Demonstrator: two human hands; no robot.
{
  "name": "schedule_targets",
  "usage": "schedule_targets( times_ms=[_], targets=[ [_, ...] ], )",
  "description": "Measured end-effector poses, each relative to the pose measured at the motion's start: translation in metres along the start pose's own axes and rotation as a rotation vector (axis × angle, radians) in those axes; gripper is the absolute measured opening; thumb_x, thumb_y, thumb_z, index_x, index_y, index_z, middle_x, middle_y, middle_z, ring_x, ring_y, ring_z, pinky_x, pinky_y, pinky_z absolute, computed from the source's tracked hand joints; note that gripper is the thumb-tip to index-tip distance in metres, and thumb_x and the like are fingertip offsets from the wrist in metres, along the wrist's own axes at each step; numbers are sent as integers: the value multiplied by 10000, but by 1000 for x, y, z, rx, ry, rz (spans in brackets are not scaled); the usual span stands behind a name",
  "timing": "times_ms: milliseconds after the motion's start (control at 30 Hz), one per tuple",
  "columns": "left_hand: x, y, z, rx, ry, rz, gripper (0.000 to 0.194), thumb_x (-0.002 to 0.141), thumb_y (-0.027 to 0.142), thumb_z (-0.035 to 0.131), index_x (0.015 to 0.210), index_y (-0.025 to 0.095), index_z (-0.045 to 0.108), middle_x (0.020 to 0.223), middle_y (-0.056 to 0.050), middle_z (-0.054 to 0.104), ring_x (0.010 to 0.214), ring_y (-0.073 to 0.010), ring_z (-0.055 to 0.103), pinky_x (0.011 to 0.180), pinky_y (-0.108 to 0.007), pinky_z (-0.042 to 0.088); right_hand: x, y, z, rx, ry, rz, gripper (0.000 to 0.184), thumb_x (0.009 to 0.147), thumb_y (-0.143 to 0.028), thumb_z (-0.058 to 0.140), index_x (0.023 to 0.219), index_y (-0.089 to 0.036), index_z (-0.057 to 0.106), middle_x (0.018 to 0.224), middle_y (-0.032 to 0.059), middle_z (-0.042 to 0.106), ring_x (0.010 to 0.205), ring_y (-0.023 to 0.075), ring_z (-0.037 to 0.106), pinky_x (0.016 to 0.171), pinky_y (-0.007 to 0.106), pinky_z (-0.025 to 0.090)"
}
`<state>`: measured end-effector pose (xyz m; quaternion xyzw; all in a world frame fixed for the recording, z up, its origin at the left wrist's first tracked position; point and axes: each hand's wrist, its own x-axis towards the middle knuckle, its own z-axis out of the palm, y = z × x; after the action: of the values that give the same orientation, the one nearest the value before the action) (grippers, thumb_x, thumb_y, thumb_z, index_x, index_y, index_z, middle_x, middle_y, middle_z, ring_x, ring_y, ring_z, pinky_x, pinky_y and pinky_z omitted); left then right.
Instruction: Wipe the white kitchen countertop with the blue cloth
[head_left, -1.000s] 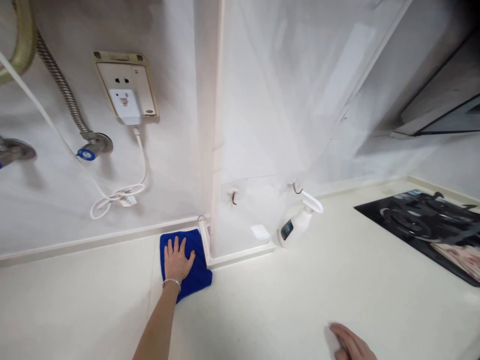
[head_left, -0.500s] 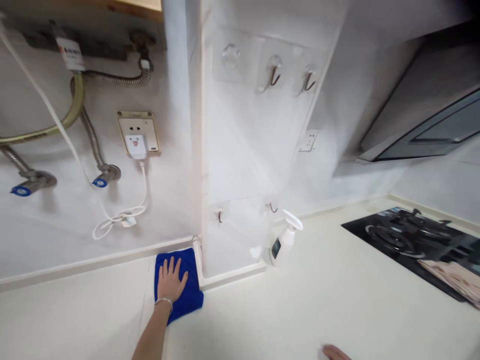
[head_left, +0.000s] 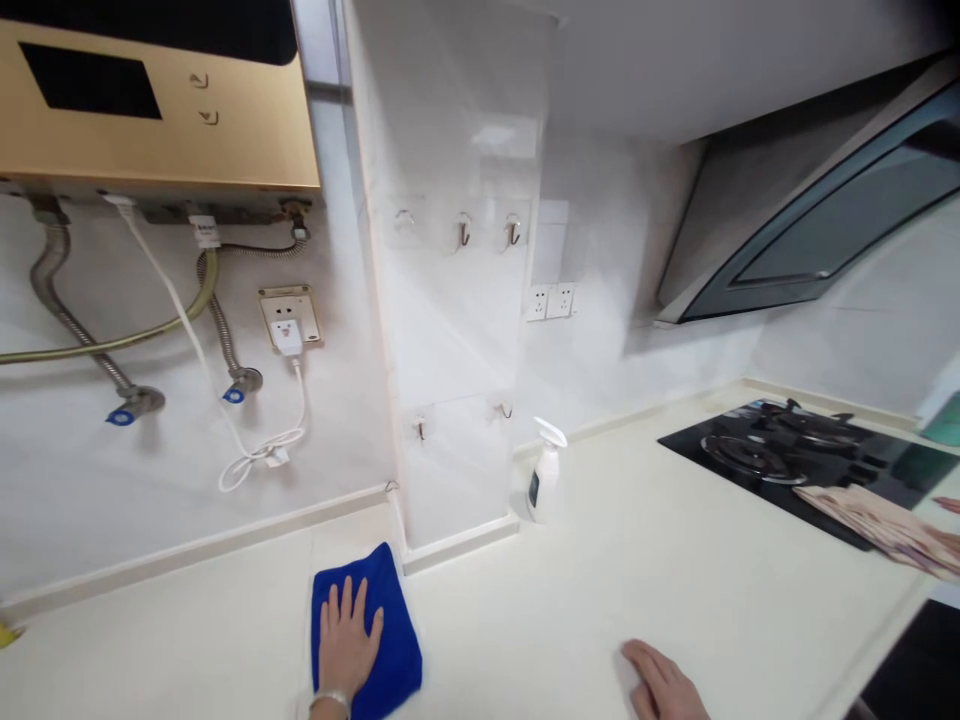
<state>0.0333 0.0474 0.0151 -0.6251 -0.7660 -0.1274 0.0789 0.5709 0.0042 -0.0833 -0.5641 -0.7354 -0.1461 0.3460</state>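
My left hand (head_left: 346,640) lies flat with fingers spread on a blue cloth (head_left: 390,620), pressing it onto the cream countertop (head_left: 600,570) just in front of a white wall column (head_left: 450,400). A bracelet sits on that wrist. My right hand (head_left: 664,680) rests on the countertop at the lower right, fingers stretched out and nothing in it. A white spray bottle (head_left: 544,485) stands upright beside the column's base, well beyond both hands.
A black gas hob (head_left: 787,455) sits at the right with a patterned cloth (head_left: 877,515) on its near edge, under a range hood (head_left: 810,240). On the left wall hang a gold water heater (head_left: 150,110), hoses, valves and a socket (head_left: 289,318) with a plugged-in white cable.
The view has tilted up and pulled back, bringing the water heater into sight. My left hand has drawn the blue cloth away from the wall corner toward me. My right hand shows more.
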Motion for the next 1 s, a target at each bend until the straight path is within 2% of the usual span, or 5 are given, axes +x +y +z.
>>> schedule_targets(
  times_ms=[233,333,500,767,1000],
  targets=[
    [-99,19,-10,-49,19,85,591,916,453,435,1470,253,385,1597,-118,372,1505,-364,269,1223,-592,342,3,-11,-10,44,-93,74,349,901,-244,414,1218,-214,556,1234,87,656,1131,248,625,937,460,549],
    [-122,18,-14,-87,-19,148,595,924,458,428,1485,278,347,1612,-97,345,1518,-349,227,1224,-606,338,5,-17,-16,63,-111,93,348,897,-236,405,1208,-206,560,1232,91,650,1132,248,617,963,466,531],
    [-118,24,-15,-127,-110,108,623,920,455,454,1493,235,344,1615,-136,332,1510,-377,236,1211,-637,337,7,-20,-20,65,-118,107,347,899,-240,411,1210,-208,561,1248,88,641,1144,246,605,981,463,516],
    [-107,67,-4,-131,-54,243,594,927,404,426,1503,322,305,1641,-143,287,1522,-368,231,1206,-656,328,6,-20,-20,63,-135,113,351,910,-241,408,1231,-211,547,1261,84,633,1161,242,594,991,465,509],
    [-87,63,4,-102,-11,157,609,898,463,476,1480,332,356,1632,-136,322,1516,-418,238,1201,-681,302,7,-22,-22,79,-111,124,360,893,-238,426,1226,-226,560,1249,78,639,1149,240,605,981,461,521]
  ],
)
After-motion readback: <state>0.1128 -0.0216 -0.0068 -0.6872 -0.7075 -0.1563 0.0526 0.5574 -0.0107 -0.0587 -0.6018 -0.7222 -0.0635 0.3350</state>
